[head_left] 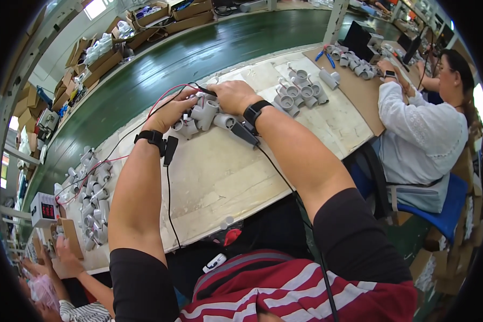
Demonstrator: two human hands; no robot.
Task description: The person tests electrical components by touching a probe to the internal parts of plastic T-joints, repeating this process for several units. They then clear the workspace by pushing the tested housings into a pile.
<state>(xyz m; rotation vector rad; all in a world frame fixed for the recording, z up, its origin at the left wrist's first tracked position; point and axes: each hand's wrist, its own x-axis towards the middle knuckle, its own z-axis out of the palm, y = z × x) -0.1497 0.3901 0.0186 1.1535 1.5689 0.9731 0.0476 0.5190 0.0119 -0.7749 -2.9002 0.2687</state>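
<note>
Both my hands meet over a small group of grey cylindrical plastic parts (205, 114) at the middle of the table. My right hand (235, 96) is closed on a black test lead (206, 91) whose tip points toward my left hand. Curled fingers of my left hand (173, 111) pinch at the far side of the same group, beside a red wire (169, 92); what lies between them is hidden. Another grey part (225, 121) lies on its side below my right hand. Each wrist wears a black strap with a corded clip.
A box with a red digital display (44, 209) stands at the left, wired toward my hands. More grey parts lie in a left pile (94, 198) and a right group (298, 94). A green conveyor belt (198, 51) runs behind the table. Co-workers sit on both sides.
</note>
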